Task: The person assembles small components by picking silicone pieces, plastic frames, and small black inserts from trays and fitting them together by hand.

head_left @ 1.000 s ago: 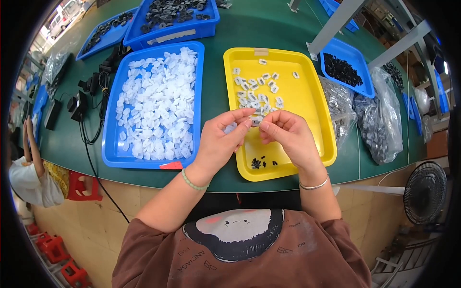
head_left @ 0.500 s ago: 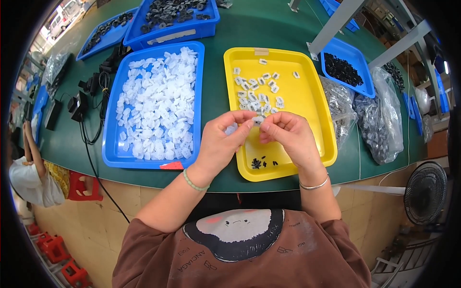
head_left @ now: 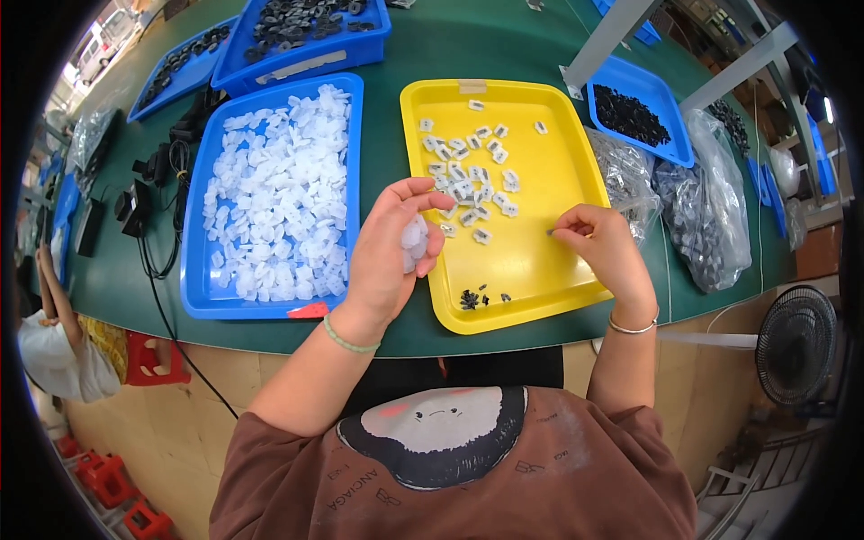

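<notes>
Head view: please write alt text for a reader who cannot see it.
The left hand holds translucent white plastic pieces at the edge of a yellow tray, while the right hand pinches something tiny over it. A blue tray of white pieces sits left.

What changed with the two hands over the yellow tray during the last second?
The hands came apart. The left hand drew back left with white pieces in its palm; the right hand moved right, fingertips pinched together. The yellow tray and blue tray stayed put.
</notes>
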Tool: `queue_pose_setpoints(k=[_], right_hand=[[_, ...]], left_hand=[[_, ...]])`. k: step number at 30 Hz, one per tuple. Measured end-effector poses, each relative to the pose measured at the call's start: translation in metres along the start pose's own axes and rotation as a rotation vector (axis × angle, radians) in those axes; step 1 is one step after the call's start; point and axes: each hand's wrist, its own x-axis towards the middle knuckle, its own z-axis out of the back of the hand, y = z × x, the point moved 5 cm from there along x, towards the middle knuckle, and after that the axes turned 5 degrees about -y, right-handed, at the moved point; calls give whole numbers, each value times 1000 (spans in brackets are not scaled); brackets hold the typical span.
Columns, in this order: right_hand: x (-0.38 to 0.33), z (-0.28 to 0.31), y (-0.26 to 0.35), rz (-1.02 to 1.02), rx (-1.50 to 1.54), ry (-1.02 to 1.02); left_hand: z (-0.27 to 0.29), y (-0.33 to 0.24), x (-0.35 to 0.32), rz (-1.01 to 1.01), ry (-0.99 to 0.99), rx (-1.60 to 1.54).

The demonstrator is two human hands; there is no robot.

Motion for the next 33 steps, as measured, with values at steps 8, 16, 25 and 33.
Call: queue_pose_setpoints(k=[8,16,25,33], right_hand=[[-25,-44,39,211,-39,357],[-30,-57,43,326,-203,419],[-28,-66,48,403,-326,459],[-32,-67,53,424,-316,366]], left_hand=[[7,7,3,-31,-18,-10],[3,6,3,55,163,-251],[-5,5,3,113,-35,-139],[4,5,2,84,77,-164]])
